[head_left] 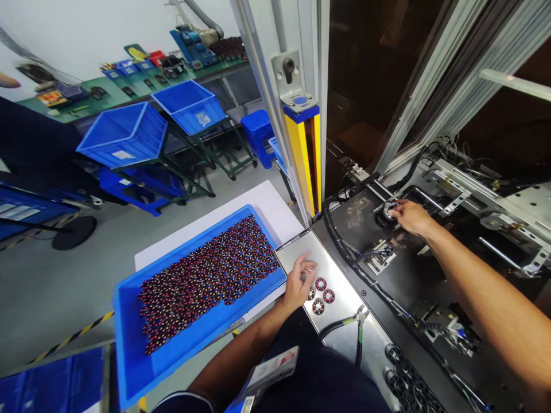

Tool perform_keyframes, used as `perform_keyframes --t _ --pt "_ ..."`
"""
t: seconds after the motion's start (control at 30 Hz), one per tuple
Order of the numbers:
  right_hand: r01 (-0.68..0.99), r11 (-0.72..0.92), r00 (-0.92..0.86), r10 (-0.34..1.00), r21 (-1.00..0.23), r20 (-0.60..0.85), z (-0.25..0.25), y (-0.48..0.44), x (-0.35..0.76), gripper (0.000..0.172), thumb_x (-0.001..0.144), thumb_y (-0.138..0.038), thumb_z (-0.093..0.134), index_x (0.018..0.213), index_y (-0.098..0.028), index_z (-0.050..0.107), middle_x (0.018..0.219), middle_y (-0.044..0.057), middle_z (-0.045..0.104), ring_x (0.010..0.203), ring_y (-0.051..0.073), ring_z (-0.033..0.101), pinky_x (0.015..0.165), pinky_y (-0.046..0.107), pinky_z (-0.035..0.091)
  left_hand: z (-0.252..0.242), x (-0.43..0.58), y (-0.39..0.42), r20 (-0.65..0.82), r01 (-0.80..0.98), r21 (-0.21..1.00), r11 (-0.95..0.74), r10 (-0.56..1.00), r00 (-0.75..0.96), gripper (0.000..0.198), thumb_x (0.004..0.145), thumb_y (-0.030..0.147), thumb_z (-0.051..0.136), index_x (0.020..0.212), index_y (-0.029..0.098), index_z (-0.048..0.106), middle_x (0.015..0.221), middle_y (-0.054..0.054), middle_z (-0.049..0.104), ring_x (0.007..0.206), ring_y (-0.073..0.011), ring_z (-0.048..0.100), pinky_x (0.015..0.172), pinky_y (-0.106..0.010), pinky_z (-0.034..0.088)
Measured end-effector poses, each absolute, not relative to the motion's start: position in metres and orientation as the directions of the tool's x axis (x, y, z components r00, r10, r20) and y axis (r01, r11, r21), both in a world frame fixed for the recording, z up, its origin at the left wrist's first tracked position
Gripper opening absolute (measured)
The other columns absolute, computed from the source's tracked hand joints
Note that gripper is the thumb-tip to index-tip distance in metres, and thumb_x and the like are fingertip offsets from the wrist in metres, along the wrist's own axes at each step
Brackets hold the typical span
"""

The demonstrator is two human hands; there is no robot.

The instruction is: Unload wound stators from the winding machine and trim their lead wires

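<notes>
Over the machine's black plate, my right hand [408, 217] has its fingers closed on a round grey ring-shaped part [389, 209] at a dark round seat. The fingers cover some of that part. My left hand [297, 284] hovers at the silvery metal ledge [297, 250], its fingers loosely bent and apart, with nothing plainly held. Right beside it lie several small wound motor stators [329, 296] with red and copper-coloured segments. One of them is partly hidden by the hand.
Cutting pliers [360, 316] and a pile of black rings [407, 381] lie on the ledge. To the left, a blue crate [129, 367] holds rows of stators. A yellow light-curtain post [297, 155] rises ahead. Blue bins [124, 135] and a person in dark clothes [34, 149] are farther left.
</notes>
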State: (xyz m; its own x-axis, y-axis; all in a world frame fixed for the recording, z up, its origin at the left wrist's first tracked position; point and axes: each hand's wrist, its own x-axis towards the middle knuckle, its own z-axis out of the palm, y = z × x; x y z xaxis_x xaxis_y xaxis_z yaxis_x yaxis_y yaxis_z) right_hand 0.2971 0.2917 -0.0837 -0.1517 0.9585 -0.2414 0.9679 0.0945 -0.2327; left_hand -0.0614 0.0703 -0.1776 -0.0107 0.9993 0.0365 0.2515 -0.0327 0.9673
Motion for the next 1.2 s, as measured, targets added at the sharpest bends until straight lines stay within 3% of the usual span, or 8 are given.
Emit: perform_keyframes --t 0.23,0.33,0.43,0.63,0.77,0.9,1.07,1.2 --pt "0.951 0.248 -0.249 0.968 -0.187 0.018 -0.077 0.268 0.303 0.027 0.1 -0.038 0.06 0.116 -0.017 0.067 0.127 0.01 0.066 0.118 0.023 0.063 0.103 0.047 0.053 -0.173 -0.06 0.072 0.05 0.274 0.961 -0.043 0.999 -0.019 0.05 0.097 0.036 0.055 0.141 0.017 0.043 0.109 -0.01 0.075 0.098 -0.0197 0.071 0.087 -0.035 0.053" --pt "0.93 0.34 -0.328 0.939 -0.139 0.106 -0.07 0.244 0.31 0.037 0.099 -0.025 0.053 0.132 -0.012 0.062 0.145 0.018 0.057 0.142 0.032 0.047 0.115 0.054 0.043 -0.173 -0.061 0.071 0.053 0.287 0.957 -0.048 0.999 -0.009 0.049 0.098 0.034 0.054 0.141 0.016 0.043 0.109 -0.011 0.075 0.1 -0.0198 0.071 0.088 -0.036 0.053" --pt "0.887 0.452 -0.445 0.891 -0.092 0.084 -0.067 0.226 0.317 0.058 0.088 -0.011 0.049 0.145 -0.012 0.055 0.158 0.016 0.046 0.153 0.034 0.032 0.115 0.055 0.042 -0.173 -0.06 0.071 0.061 0.295 0.954 -0.059 0.998 0.001 0.049 0.098 0.034 0.054 0.141 0.016 0.042 0.109 -0.011 0.075 0.099 -0.0198 0.071 0.088 -0.036 0.053" --pt "0.864 0.503 -0.502 0.864 -0.005 0.043 -0.075 0.22 0.319 0.065 0.081 -0.006 0.046 0.145 -0.008 0.054 0.158 0.018 0.045 0.149 0.036 0.039 0.11 0.058 0.044 -0.166 -0.06 0.075 0.094 0.334 0.938 -0.097 0.995 0.024 0.046 0.098 0.035 0.052 0.139 0.016 0.044 0.108 -0.011 0.075 0.098 -0.0211 0.072 0.085 -0.036 0.055" --pt "0.865 0.501 -0.501 0.864 0.016 0.04 -0.067 0.223 0.31 0.057 0.086 -0.012 0.049 0.142 -0.013 0.058 0.153 0.018 0.052 0.145 0.035 0.045 0.108 0.058 0.046 -0.135 -0.066 0.062 0.127 0.412 0.9 -0.141 0.99 0.062 0.048 0.097 0.037 0.056 0.14 0.019 0.046 0.129 -0.015 0.068 0.121 -0.0277 0.065 0.104 -0.047 0.05" --pt "0.884 0.468 -0.466 0.88 0.005 0.088 -0.037 0.216 0.298 0.052 0.092 -0.021 0.053 0.143 -0.016 0.055 0.154 0.018 0.05 0.144 0.036 0.045 0.108 0.056 0.047 -0.102 -0.053 0.032 0.143 0.432 0.856 -0.284 0.933 0.33 0.05 0.095 0.041 0.062 0.139 0.021 0.053 0.134 -0.016 0.065 0.128 -0.031 0.06 0.113 -0.051 0.044" --pt "0.904 0.427 -0.404 0.865 -0.016 0.299 0.026 0.151 0.286 0.068 0.092 -0.006 0.04 0.159 -0.007 0.029 0.17 0.022 0.016 0.157 0.038 0.02 0.122 0.06 0.032 -0.111 0.005 0.002 0.124 0.207 0.839 -0.504 0.547 0.828 0.03 0.089 0.04 0.07 0.115 0.026 0.074 0.114 -0.01 0.074 0.108 -0.0259 0.069 0.102 -0.039 0.052" --pt "0.904 0.427 -0.364 0.81 -0.036 0.46 0.052 0.04 0.273 0.088 0.09 -0.007 0.047 0.166 -0.026 0.006 0.173 0.008 0.007 0.157 0.033 0.021 0.127 0.056 0.031 -0.138 0.046 -0.014 0.087 0.083 0.828 -0.554 0.273 0.958 0.031 0.079 0.027 0.081 0.11 0.029 0.076 0.108 -0.007 0.072 0.097 -0.0228 0.068 0.093 -0.032 0.052"
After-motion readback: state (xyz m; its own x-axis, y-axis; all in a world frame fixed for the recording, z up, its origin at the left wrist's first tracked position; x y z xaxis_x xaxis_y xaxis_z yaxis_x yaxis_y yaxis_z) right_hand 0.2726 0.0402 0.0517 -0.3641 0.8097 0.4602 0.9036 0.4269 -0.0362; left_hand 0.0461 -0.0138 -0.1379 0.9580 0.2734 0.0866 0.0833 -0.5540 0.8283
